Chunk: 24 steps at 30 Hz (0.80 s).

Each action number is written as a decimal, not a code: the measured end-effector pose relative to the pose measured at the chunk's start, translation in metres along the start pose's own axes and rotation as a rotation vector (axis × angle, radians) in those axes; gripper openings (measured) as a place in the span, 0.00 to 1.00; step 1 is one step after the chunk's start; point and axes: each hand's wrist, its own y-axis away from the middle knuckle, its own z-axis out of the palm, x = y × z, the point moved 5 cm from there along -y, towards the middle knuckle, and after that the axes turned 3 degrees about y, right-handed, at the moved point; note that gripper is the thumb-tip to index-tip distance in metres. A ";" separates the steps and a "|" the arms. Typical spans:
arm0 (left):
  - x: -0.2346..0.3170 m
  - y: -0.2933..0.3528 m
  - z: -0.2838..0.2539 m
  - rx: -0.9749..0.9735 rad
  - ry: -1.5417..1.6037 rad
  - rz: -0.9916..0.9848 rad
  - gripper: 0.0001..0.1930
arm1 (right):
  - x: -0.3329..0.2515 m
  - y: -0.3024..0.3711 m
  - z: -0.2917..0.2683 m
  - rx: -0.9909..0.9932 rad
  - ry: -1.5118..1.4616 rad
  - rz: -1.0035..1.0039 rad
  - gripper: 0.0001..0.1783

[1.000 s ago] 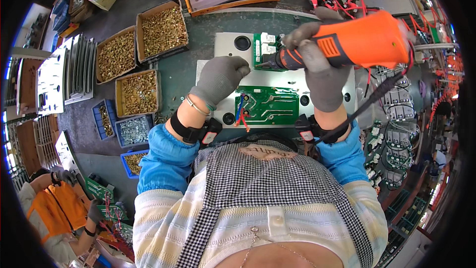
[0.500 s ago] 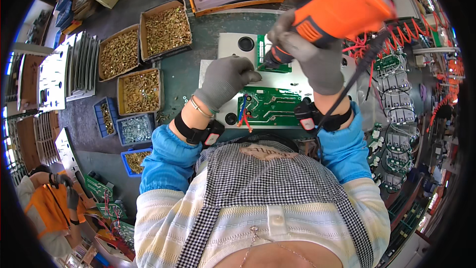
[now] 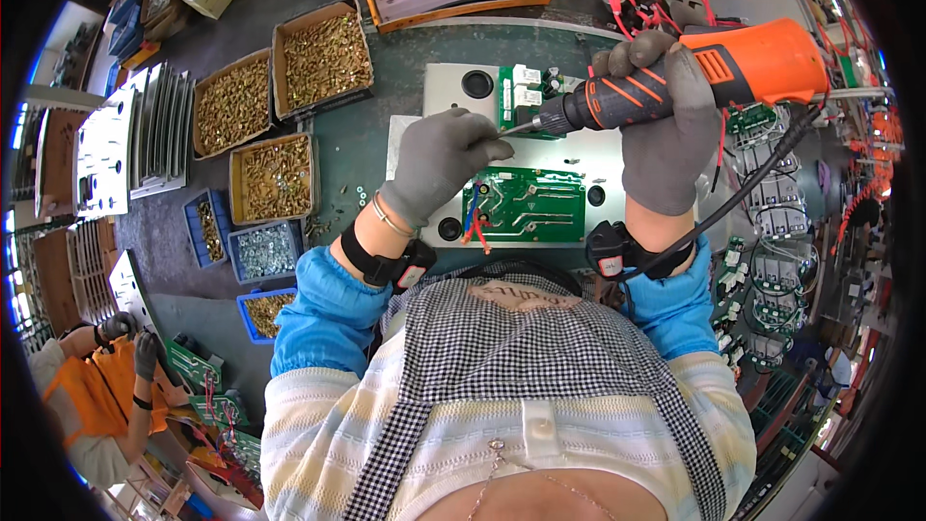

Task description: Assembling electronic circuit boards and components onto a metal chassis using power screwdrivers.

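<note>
Gloved, the right hand point(image 3: 670, 140) clasps an orange power screwdriver point(image 3: 767, 63) over a metal plate point(image 3: 447, 87). The left hand point(image 3: 434, 164) curls its fingers at the bit point(image 3: 521, 126); their hold, I cannot tell.

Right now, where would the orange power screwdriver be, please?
In the head view, the orange screwdriver is at upper right, in the right hand, its bit by the left hand.

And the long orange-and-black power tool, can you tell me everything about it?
The long orange-and-black power tool looks plastic, with a chunky orange back, orange slots and slanted orange stripes on its dark front. A thin metal bit sticks out of its nose. It's held nearly sideways, bit pointing left, its tip at the fingers of the grey-gloved left hand. The grey-gloved right hand grips it. A black cord hangs from its back.
</note>
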 end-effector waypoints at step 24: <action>-0.054 -0.011 0.009 -0.043 1.387 -0.596 0.19 | 0.038 -0.041 -0.009 0.207 0.325 -0.217 0.07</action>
